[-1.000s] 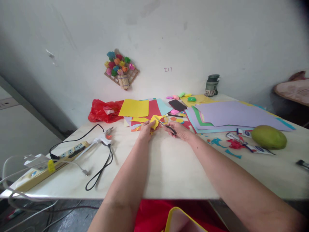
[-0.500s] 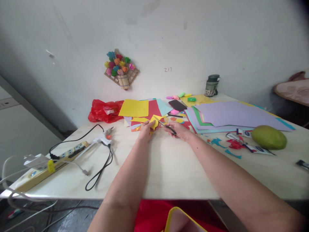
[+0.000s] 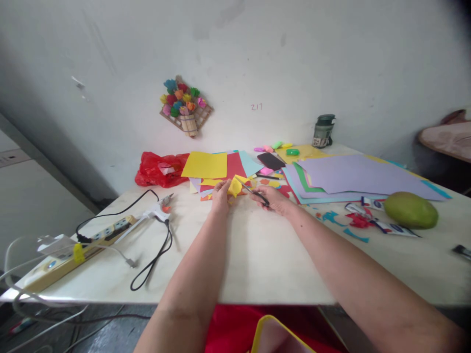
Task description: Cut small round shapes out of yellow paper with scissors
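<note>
One small yellow paper piece (image 3: 236, 187), pinched in my left hand (image 3: 221, 195), lies at ten o'clock, where black-handled metal scissors (image 3: 261, 198) gripped in my right hand (image 3: 276, 200) point.

Relative to the green fruit (image 3: 411, 210), the bench (image 3: 272, 264) offers a broad bare stretch to its left, reaching the near edge between the two forearms. Directly left of the fruit, tubes (image 3: 395, 227) and blue scraps (image 3: 356, 235) obstruct a low sweep; behind it, broad purple paper (image 3: 362, 172) lies flat, with the upright bottle (image 3: 323, 131) standing farther back.
</note>
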Tool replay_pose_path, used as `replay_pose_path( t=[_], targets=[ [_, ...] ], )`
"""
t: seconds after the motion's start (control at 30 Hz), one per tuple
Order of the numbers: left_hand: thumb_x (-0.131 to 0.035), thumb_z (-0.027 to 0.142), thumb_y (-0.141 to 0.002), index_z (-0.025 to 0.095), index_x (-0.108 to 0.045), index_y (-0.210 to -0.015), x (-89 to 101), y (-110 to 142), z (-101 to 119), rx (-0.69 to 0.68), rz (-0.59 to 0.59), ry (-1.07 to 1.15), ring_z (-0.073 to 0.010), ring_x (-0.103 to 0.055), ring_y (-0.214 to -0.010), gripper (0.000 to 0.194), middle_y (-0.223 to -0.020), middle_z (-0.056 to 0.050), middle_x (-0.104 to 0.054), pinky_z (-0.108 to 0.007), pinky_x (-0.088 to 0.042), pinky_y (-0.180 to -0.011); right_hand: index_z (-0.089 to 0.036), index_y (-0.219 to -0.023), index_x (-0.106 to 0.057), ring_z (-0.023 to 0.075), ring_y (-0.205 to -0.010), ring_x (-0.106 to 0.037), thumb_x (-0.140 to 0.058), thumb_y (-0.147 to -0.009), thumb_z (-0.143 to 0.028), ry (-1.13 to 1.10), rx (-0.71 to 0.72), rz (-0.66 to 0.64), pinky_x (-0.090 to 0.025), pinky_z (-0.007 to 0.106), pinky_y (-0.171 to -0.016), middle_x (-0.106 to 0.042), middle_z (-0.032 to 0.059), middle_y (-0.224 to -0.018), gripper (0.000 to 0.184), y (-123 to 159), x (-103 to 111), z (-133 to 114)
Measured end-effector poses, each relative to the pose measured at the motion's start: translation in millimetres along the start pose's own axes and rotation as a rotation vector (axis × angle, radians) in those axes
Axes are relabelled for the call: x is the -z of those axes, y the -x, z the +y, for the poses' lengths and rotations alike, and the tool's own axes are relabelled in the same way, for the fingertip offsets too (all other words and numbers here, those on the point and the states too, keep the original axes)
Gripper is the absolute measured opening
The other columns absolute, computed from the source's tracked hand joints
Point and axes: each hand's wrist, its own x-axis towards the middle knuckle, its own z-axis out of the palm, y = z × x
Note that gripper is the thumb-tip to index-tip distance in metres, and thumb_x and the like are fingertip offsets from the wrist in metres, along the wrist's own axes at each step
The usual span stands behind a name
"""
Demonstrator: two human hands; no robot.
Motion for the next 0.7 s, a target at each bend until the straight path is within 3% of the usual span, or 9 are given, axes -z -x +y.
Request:
replay_pose_path(
  t=[0.13, 0.23, 0.37, 0.43, 0.57, 0.7],
  targets=[
    [-0.076, 0.035, -0.071, 0.02, -0.062, -0.08, 0.5, -2.2, 3.1, -0.206, 0.169, -0.094, -0.0155, -0.064, -0.081, 0.023, -0.077, -0.001, -0.065, -0.023, -0.046, -0.068, -0.017, -0.082, -0.06, 0.0064, -0.037, -0.04, -0.072, -0.069, -0.037, -0.04, 0.044, 0.034, -0.03, 0.016, -0.031, -0.05, -0.0073, -0.047, 0.026, -1.1, 1.5, 2.7],
    [-0.071, 0.04, -0.076, 0.021, -0.059, -0.068, 1.6, -2.3, 4.4, -0.254, 0.16, -0.187, -0.017, -0.062, -0.072, 0.024, -0.061, 0.0, -0.06, -0.024, -0.043, -0.062, -0.018, -0.084, -0.057, 0.0063, -0.039, -0.042, -0.076, -0.064, -0.04, -0.062, 0.076, 0.072, -0.031, 0.016, -0.034, -0.052, -0.0075, -0.049, 0.035, -0.5, 3.1, 2.8],
    [-0.071, 0.05, -0.075, 0.021, -0.056, -0.054, -6.3, 5.5, 3.2, -0.124, 0.005, -0.27, -0.015, -0.053, -0.048, 0.04, -0.042, 0.0, -0.05, -0.025, -0.035, -0.049, -0.02, -0.083, -0.054, 0.0058, -0.038, -0.041, -0.078, -0.062, -0.044, -0.106, 0.109, 0.116, -0.031, 0.017, -0.036, -0.051, -0.0083, -0.05, 0.04, 0.3, 3.4, 2.2],
    [-0.071, 0.058, -0.074, 0.018, -0.06, -0.054, -12.7, 10.5, 1.4, -0.003, -0.129, -0.325, -0.0134, -0.049, -0.043, 0.045, -0.045, -0.003, -0.056, -0.026, -0.034, -0.046, -0.02, -0.081, -0.053, 0.0055, -0.038, -0.041, -0.079, -0.062, -0.043, -0.113, 0.13, 0.112, -0.032, 0.017, -0.036, -0.05, -0.0085, -0.05, 0.04, 0.0, 2.5, 2.3],
    [-0.074, 0.06, -0.07, 0.014, -0.068, -0.075, -19.6, 12.5, -3.4, 0.168, -0.205, -0.167, -0.0167, -0.064, -0.06, 0.046, -0.078, -0.012, -0.073, -0.027, -0.046, -0.055, -0.019, -0.08, -0.054, 0.0059, -0.04, -0.041, -0.079, -0.063, -0.042, -0.092, 0.131, 0.075, -0.032, 0.017, -0.036, -0.05, -0.0078, -0.051, 0.038, -0.5, 0.1, 3.1],
    [-0.081, 0.042, -0.07, 0.015, -0.066, -0.083, -17.6, 6.9, -7.1, 0.181, -0.177, 0.135, -0.0154, -0.068, -0.071, 0.033, -0.085, -0.009, -0.073, -0.026, -0.052, -0.066, -0.019, -0.081, -0.056, 0.0067, -0.041, -0.043, -0.079, -0.062, -0.042, -0.08, 0.114, 0.045, -0.032, 0.017, -0.036, -0.05, -0.0072, -0.051, 0.037, -0.8, -1.1, 4.4]
  ],
)
